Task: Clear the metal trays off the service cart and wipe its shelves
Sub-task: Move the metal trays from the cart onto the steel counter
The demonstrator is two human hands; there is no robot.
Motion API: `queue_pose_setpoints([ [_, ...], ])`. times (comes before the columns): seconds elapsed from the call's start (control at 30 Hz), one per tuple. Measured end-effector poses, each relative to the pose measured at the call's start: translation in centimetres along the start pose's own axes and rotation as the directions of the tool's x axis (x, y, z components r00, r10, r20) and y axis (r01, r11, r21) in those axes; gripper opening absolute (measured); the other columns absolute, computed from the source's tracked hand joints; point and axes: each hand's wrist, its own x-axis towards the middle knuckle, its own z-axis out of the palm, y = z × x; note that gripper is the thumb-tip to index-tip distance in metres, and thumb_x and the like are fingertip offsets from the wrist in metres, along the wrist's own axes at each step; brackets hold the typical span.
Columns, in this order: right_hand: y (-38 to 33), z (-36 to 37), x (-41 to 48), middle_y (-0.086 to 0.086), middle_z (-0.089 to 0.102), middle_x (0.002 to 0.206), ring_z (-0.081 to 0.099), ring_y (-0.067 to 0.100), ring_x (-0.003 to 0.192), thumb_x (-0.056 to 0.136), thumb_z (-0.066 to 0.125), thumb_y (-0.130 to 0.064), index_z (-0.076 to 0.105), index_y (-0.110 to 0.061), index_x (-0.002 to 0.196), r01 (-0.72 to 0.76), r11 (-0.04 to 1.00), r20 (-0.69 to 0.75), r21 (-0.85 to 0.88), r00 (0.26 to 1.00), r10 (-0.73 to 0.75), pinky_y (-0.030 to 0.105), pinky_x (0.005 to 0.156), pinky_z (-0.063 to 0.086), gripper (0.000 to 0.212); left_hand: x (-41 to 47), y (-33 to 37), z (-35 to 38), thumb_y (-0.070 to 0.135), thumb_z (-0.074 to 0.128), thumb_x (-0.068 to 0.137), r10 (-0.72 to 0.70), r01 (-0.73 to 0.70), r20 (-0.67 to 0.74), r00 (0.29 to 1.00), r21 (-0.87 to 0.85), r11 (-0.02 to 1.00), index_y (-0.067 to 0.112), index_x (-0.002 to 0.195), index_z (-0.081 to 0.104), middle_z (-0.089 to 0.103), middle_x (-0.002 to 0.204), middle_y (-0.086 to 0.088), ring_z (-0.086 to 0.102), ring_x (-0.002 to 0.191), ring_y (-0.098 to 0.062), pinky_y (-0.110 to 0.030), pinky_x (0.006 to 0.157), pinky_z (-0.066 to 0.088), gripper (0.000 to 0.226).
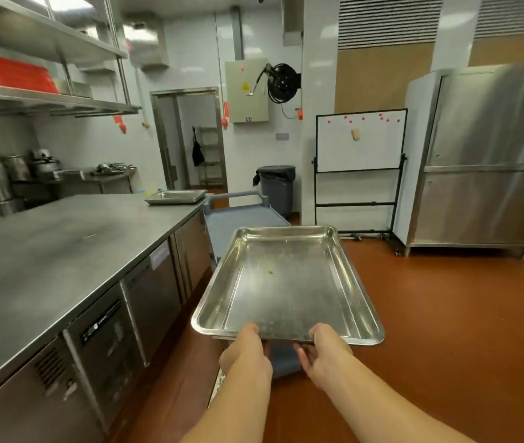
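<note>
Held out at twelve o'clock above the blue service cart [241, 219], the metal tray [286, 282] looks stiff, light and slick, its near rim pinched by left hand [244, 353] and right hand [324, 354].

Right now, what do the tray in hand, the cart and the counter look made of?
The tray is likely stainless steel: bright mirror-like rim, base dulled by fine scratches. The cart is probably plastic: matte blue-grey, rounded moulded handle, no glare. The counter looks like brushed stainless steel: soft grey sheen, blurred reflections.
</note>
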Motion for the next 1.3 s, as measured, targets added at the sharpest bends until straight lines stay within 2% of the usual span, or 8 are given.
queue_pose_setpoints([
  [0.1,-2.6,0.1,0.4,0.019,0.064,0.109,0.064,0.031,0.096,0.084,0.063,-0.005,0.057,-0.003,0.113,-0.001,1.000,0.001,-0.002,1.000,0.001,0.031,0.062,0.057,0.029,-0.9,-0.2,2.1,0.006,0.074,0.065,0.010,-0.010,0.039,0.999,-0.003,1.000,0.004,0.088,0.056,0.061,0.090,-0.017,0.062,0.081,-0.033,-0.037,0.064,0.051,0.029],
  [0.23,-6.4,-0.4,1.7,0.019,0.062,0.113,0.064,0.033,0.097,0.082,0.064,-0.002,0.057,-0.004,0.115,-0.003,1.000,0.010,0.018,1.000,0.003,0.032,0.065,0.057,0.033,-1.9,-1.1,5.8,0.004,0.073,0.068,0.009,-0.009,0.067,0.998,-0.003,1.000,0.003,0.086,0.056,0.060,0.088,-0.016,0.062,0.079,-0.030,-0.035,0.061,0.050,0.025],
  [0.3,-8.4,-0.8,2.7,0.019,0.061,0.114,0.064,0.034,0.099,0.082,0.063,-0.001,0.056,-0.003,0.115,0.000,0.999,0.001,0.040,1.000,0.000,0.030,0.059,0.057,0.033,-2.4,-1.8,8.1,0.000,0.069,0.070,0.022,-0.022,0.073,0.997,0.000,1.000,0.002,0.082,0.056,0.061,0.084,-0.016,0.061,0.072,-0.027,-0.033,0.058,0.048,0.018],
  [0.43,-11.7,-1.7,5.2,0.017,0.062,0.113,0.065,0.033,0.096,0.081,0.061,-0.005,0.057,-0.004,0.111,0.010,0.999,0.002,0.053,1.000,-0.010,0.027,0.043,0.055,0.030,-3.5,-3.5,11.9,-0.004,0.066,0.070,0.055,-0.056,0.063,0.997,0.004,0.998,0.006,0.074,0.052,0.058,0.077,-0.014,0.057,0.067,-0.025,-0.037,0.066,0.049,0.018],
  [0.67,-14.8,-1.8,9.2,0.017,0.063,0.109,0.067,0.033,0.092,0.082,0.062,-0.005,0.054,-0.004,0.110,0.013,1.000,0.007,0.028,1.000,-0.013,0.027,0.047,0.052,0.029,-2.7,-4.9,15.9,-0.007,0.062,0.072,0.057,-0.059,0.063,0.996,0.021,0.998,0.002,0.075,0.052,0.057,0.077,-0.014,0.058,0.066,-0.024,-0.032,0.055,0.050,0.015],
  [0.83,-15.8,0.8,12.8,0.018,0.070,0.100,0.071,0.030,0.083,0.080,0.057,-0.006,0.059,-0.002,0.110,0.019,0.999,-0.014,0.031,1.000,-0.019,0.021,0.037,0.049,0.030,-0.2,-3.9,18.9,-0.006,0.063,0.073,0.042,-0.045,0.075,0.996,0.038,0.998,0.001,0.075,0.053,0.058,0.077,-0.014,0.057,0.064,-0.022,-0.031,0.055,0.049,0.012],
  [1.0,-16.7,5.4,16.5,0.019,0.070,0.100,0.069,0.028,0.072,0.081,0.055,-0.007,0.058,-0.002,0.112,0.048,0.999,-0.042,0.020,0.998,-0.047,0.021,0.036,0.048,0.032,3.7,-1.5,22.1,-0.006,0.061,0.075,0.009,-0.014,0.095,0.995,0.053,0.998,0.001,0.071,0.051,0.054,0.074,-0.014,0.055,0.062,-0.021,-0.032,0.059,0.051,0.013],
  [1.3,-18.0,13.2,21.0,0.016,0.070,0.100,0.069,0.025,0.068,0.083,0.054,-0.006,0.058,-0.003,0.113,0.117,0.993,-0.067,0.007,0.991,-0.116,0.023,0.049,0.053,0.031,11.0,2.9,27.6,-0.004,0.061,0.074,-0.019,0.012,0.112,0.994,0.062,0.998,0.003,0.067,0.049,0.053,0.065,-0.012,0.049,0.054,-0.021,-0.032,0.056,0.044,0.015],
])
